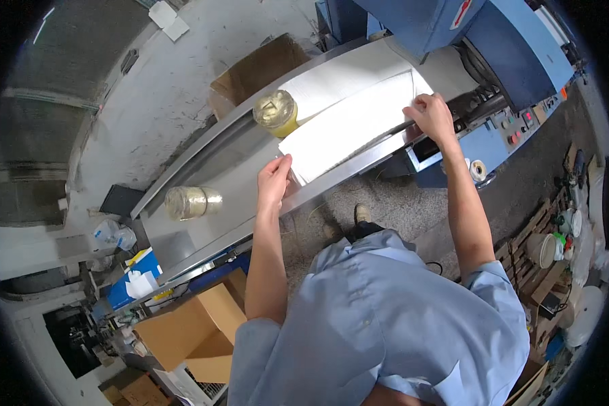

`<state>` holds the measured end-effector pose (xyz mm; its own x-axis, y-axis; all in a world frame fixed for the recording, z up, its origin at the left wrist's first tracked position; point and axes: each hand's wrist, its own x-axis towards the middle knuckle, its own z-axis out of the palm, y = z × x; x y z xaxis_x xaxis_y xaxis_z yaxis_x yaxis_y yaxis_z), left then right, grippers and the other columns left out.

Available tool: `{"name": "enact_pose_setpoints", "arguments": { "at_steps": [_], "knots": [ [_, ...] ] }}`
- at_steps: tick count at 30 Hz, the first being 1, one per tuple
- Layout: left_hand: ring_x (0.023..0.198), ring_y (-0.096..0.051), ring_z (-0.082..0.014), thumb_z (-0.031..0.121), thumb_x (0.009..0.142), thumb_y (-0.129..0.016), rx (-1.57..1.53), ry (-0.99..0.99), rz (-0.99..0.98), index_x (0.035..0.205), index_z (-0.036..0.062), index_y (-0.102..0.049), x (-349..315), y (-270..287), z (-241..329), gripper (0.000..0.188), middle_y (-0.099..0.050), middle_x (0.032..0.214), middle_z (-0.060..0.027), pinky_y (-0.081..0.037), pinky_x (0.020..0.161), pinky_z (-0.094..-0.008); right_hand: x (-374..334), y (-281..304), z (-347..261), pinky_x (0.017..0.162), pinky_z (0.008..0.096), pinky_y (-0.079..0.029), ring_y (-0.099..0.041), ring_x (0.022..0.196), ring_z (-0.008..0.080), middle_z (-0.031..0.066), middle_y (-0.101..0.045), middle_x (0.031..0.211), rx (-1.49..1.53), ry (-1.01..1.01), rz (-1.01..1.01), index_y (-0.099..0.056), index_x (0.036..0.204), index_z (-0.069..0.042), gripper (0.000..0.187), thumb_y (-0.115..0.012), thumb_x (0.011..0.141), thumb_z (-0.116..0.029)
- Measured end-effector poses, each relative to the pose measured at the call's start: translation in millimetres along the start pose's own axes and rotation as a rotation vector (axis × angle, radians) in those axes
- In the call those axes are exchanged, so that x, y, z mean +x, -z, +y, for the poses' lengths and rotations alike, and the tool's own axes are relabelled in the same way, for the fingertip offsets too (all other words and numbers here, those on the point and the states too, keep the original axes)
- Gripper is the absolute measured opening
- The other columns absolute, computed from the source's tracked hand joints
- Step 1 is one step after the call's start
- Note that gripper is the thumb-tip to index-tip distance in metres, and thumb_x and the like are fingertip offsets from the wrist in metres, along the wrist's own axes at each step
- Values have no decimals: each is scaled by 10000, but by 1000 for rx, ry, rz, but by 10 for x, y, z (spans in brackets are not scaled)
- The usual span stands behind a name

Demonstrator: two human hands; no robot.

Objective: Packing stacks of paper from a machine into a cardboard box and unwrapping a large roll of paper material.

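Metal tabletop (237, 169) is running diagonally through the view, lower left to upper right. Blue machine (507, 64) is standing over its right end, control panel facing the near side. White sheet stack (352, 125) is lying flat on the tabletop toward the machine end, its near long edge running along the near rim (layers are showing there). Open tan cardboard box (196, 331) is sitting at lower left, on the near side of the tabletop, flaps spreading. Brown cardboard box (257, 68) is standing past the far rim, open top showing.

Both hands are working the stack: left hand (275, 181) is pinching its near left corner; right hand (430, 116) is pinching the edge at its right end, fingers curling.

Yellowish wrapped cylinder (275, 111) is standing at the stack's left end; can't tell if they're touching. Second wrapped cylinder (193, 203) is sitting farther left, well apart from the stack. Small pale roll (478, 170) is showing at the machine's near side.
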<state>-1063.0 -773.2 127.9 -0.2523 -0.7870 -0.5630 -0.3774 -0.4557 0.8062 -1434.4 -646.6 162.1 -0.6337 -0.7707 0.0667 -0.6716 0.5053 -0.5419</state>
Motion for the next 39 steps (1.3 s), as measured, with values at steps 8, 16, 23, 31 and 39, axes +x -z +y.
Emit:
{"name": "enact_pose_setpoints", "arguments": {
  "at_steps": [8,16,23,31,39],
  "knots": [
    [1018,-654,-247,327,950,-625,-336,1,-5,1299,4,-482,50,107,-102,497,-619,1173,-123,-564,812,-388,-60,-47,-138,840,403,-515,-659,924,335,204,-680,954,2,-6,-64,-717,918,15,368,-753,723,-295],
    [940,-647,-193,256,935,-660,-358,-19,-9,1230,-38,-508,34,14,-94,443,-643,1109,-131,-522,786,-312,-127,-32,-220,792,416,-531,-677,861,354,217,-693,865,18,-5,-80,-714,868,7,338,-767,687,-273],
    [913,-621,-140,206,907,-703,-210,-312,67,1195,-37,-523,17,-474,-91,417,-680,965,-123,-462,797,-262,34,43,-161,675,320,-516,-650,711,202,98,-673,760,153,-19,-200,-675,827,-15,347,-792,649,-289],
    [880,-614,-130,207,922,-673,-72,-275,144,1215,-40,-520,-191,120,-189,413,-683,991,-111,-464,782,-248,-83,-242,-429,640,318,-488,-609,700,182,69,-634,751,140,169,-297,-634,819,-33,328,-804,692,-283],
    [987,-651,-230,373,961,-598,-519,3,206,1232,-34,-538,-32,1345,-663,492,-656,1084,-114,-527,836,-356,83,-411,-378,697,258,-487,-602,781,122,63,-650,862,436,160,-406,-634,995,13,379,-742,835,-313]
  ]
}}
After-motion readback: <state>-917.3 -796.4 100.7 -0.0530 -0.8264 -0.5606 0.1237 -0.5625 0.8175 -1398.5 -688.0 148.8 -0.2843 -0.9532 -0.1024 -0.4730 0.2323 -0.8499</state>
